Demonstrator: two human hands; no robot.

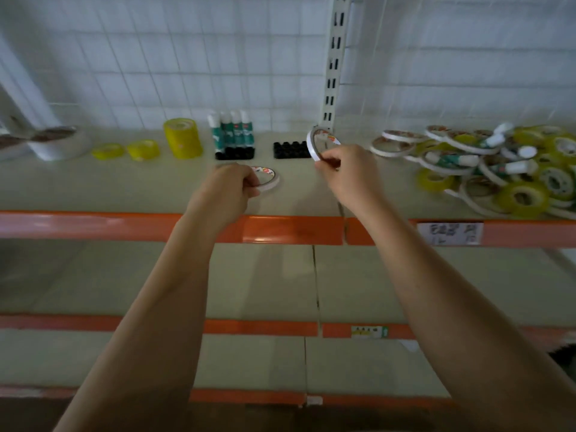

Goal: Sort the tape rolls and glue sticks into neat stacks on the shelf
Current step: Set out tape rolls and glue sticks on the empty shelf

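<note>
The left hand (pixel 232 185) gripped a thin white tape roll (pixel 267 179) lying flat on the shelf (pixel 124 188), its fingers hiding the roll's left side. The right hand (pixel 344 169) pinched another thin roll (pixel 316 141) upright. The pile (pixel 498 169) at far right was blurred and cut off.

No legible text; blurred handwritten marks on shelf-edge label (pixel 449 233).

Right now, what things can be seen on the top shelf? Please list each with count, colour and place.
tall stack of yellow tape rolls: one stack, yellow, back left.
single yellow tape rolls: two, yellow, left of the stack.
upright glue sticks: about four, green with white caps, in a black holder at centre.
empty black holder: one, black, right of the glue sticks.
mixed pile of tape rolls and glue sticks: count unclear, white, yellow, green, far right.
thin white tape rings: two, one flat under the left hand, one raised on edge by the right hand.
</note>
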